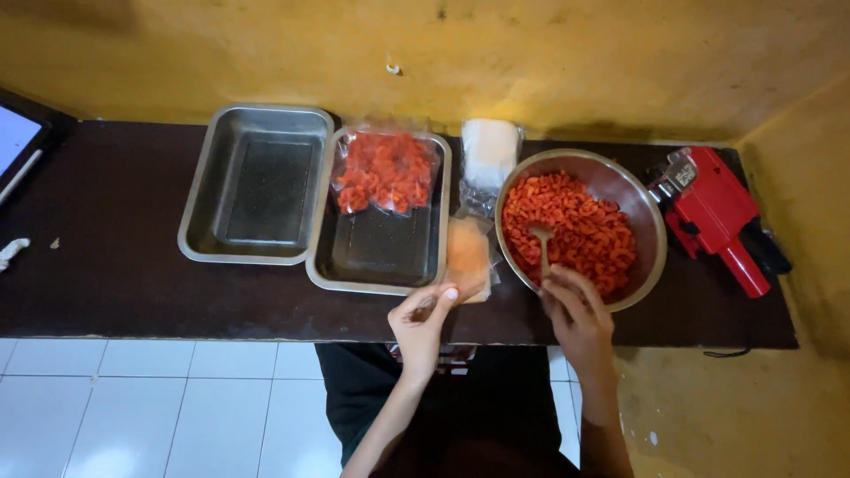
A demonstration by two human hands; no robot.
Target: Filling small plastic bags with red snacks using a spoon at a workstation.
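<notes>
Snack bagging, early stage by the look of it. One filled clear bag of orange-red snacks lies at the far end of the right tray. Left tray holds nothing. Bowl is mostly full of the same orange-red pieces, so most of the batch looks unbagged.

Hands:
- Left hand pinches the near edge of an open clear pouch between thumb and fingers. The pouch lies on the desk between right tray and bowl, with a little orange content showing through; amount hard to judge.
- Right hand is closed around the handle of a spoon, whose head sits in the snacks near the bowl's front.

Packages and labels:
- Stack of empty clear pouches, whitish, at the back between right tray and bowl.
- Red handheld labeller right of the bowl, near the corner, with a small white tag on its head; print too small to read.
- No label visible on the filled bag.

Dark screen edge at far left, white scrap on the desk below it.
</notes>
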